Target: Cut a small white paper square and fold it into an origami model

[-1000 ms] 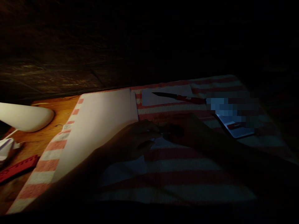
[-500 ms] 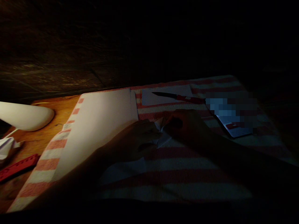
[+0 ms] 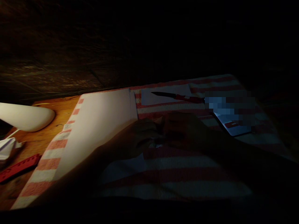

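Observation:
Both my hands meet over the middle of a striped cloth, in deep shadow. My left hand (image 3: 143, 133) is closed on the left side of a small folded piece of paper (image 3: 158, 145). My right hand (image 3: 181, 128) closes on its other side, and the fingers of both hands hide most of it. Just beyond them, a knife (image 3: 176, 96) with a dark blade and red handle lies partly across a paper strip (image 3: 149, 97). White paper sheets (image 3: 100, 115) lie to the left, partly under my left forearm. Another paper piece (image 3: 127, 168) rests nearer to me.
A lit phone (image 3: 235, 129) lies on the red-and-white cloth (image 3: 198, 174) at the right. On the wooden table (image 3: 65, 104) at the left are a white lamp (image 3: 30, 116), crumpled white paper (image 3: 7, 147) and a red, hole-studded object (image 3: 21, 168). A dark wall stands behind.
My right hand has turned and come down over the folded paper, covering more of it. My left hand stays nearly in place. The knife and sheets have not moved.

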Demonstrator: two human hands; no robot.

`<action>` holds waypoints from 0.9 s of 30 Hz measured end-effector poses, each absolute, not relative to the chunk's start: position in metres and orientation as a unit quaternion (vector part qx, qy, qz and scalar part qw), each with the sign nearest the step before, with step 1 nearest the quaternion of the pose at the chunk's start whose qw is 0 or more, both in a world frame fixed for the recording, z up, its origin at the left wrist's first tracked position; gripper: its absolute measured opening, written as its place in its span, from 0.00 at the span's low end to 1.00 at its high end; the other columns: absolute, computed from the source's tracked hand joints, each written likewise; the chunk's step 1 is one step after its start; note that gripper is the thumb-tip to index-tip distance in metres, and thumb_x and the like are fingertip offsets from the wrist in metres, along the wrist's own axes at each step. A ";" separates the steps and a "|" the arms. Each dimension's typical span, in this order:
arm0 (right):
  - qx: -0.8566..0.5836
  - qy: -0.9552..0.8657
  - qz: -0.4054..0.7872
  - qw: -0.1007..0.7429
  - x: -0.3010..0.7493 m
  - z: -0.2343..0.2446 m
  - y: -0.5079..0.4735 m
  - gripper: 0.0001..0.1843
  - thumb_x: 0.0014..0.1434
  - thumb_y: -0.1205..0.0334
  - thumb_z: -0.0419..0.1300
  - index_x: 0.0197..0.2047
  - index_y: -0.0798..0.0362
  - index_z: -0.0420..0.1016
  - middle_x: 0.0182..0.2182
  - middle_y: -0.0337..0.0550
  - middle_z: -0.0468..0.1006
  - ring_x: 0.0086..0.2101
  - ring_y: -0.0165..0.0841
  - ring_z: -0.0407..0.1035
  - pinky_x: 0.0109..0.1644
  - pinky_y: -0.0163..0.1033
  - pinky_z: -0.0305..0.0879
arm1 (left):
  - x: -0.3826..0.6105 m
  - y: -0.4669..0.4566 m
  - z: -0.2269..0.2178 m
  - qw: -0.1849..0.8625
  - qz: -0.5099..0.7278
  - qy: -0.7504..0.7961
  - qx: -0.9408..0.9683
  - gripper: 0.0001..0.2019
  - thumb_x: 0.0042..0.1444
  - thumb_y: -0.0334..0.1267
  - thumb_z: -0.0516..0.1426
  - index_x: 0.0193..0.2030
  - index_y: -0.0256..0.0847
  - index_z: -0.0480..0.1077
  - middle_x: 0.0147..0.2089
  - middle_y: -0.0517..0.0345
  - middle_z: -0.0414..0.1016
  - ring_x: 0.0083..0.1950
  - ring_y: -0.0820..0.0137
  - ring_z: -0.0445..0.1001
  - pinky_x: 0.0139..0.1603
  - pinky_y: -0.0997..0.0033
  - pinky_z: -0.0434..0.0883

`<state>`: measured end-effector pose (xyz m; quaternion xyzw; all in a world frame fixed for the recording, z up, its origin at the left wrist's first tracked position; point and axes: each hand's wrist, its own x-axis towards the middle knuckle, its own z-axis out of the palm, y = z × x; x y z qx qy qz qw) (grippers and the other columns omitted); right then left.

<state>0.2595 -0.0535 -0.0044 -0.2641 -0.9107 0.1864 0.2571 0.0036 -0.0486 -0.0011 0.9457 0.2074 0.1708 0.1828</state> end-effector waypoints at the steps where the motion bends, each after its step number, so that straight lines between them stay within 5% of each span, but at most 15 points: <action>1: -0.254 -0.918 0.185 0.242 0.259 -0.004 -0.056 0.15 0.62 0.49 0.65 0.41 0.54 0.77 0.43 0.47 0.76 0.43 0.38 0.71 0.44 0.41 0.65 | 0.004 -0.048 -0.001 0.184 0.173 0.213 0.944 0.09 0.65 0.29 0.56 0.49 0.41 0.74 0.52 0.51 0.76 0.55 0.63 0.73 0.56 0.60 0.74; 6: -0.260 -0.933 0.140 0.207 0.252 -0.004 -0.062 0.17 0.67 0.49 0.59 0.45 0.56 0.78 0.44 0.51 0.77 0.43 0.40 0.71 0.45 0.44 0.67 | 0.008 -0.050 -0.003 0.175 0.186 0.238 0.937 0.04 0.66 0.33 0.58 0.46 0.39 0.73 0.48 0.51 0.77 0.49 0.66 0.75 0.50 0.65 0.75; 11: -0.268 -0.904 0.229 0.241 0.254 -0.007 -0.058 0.08 0.66 0.56 0.63 0.41 0.53 0.77 0.43 0.44 0.78 0.43 0.35 0.71 0.48 0.39 0.66 | 0.010 -0.054 -0.003 0.180 0.198 0.244 0.932 0.04 0.66 0.34 0.58 0.44 0.39 0.74 0.44 0.54 0.77 0.46 0.67 0.75 0.46 0.67 0.74; 19: -0.377 -0.852 0.268 0.247 0.256 0.003 -0.057 0.13 0.63 0.58 0.64 0.29 0.56 0.73 0.29 0.39 0.75 0.29 0.28 0.66 0.32 0.36 0.55 | 0.009 -0.054 -0.003 0.189 0.200 0.245 0.930 0.04 0.66 0.32 0.57 0.43 0.40 0.75 0.49 0.53 0.79 0.48 0.67 0.75 0.48 0.67 0.74; 27: -0.411 -0.795 0.366 0.253 0.256 0.007 -0.059 0.10 0.58 0.62 0.66 0.44 0.52 0.78 0.33 0.38 0.79 0.30 0.29 0.68 0.32 0.34 0.57 | 0.008 -0.053 -0.004 0.178 0.190 0.246 0.934 0.09 0.66 0.33 0.57 0.51 0.41 0.74 0.47 0.53 0.79 0.48 0.66 0.76 0.47 0.66 0.75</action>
